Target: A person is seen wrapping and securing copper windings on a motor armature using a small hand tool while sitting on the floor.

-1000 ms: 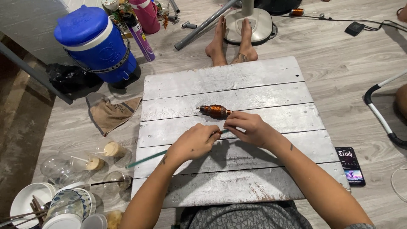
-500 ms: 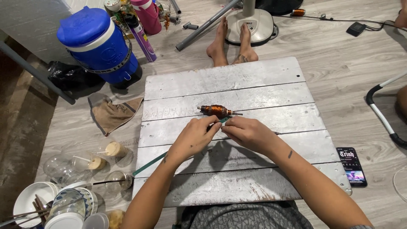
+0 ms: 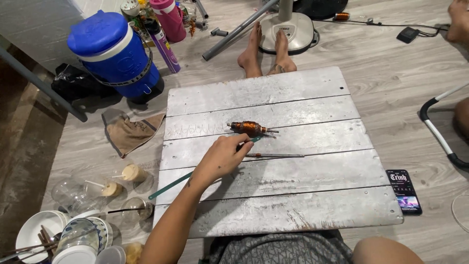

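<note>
Board (image 3: pixel 293 176) whitewashed grey w/ dark seams; rotor (image 3: pixel 249 128) copper-orange. Strip (image 3: pixel 171 185) teal-green, cooler (image 3: pixel 115 51) blue w/ white band, flask (image 3: pixel 168 19) pink. Cloth (image 3: pixel 129 134) tan, shorts (image 3: pixel 283 249) grey patterned, phone (image 3: pixel 404 191) black.

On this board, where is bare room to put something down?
The board is bare along its far planks, its right side, and its near planks. It is crowded mid-board around the left hand, copper-wound rotor and thin rod.

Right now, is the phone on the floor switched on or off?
On: the phone lies face up on the floor beside the white board, with its screen lit.
</note>
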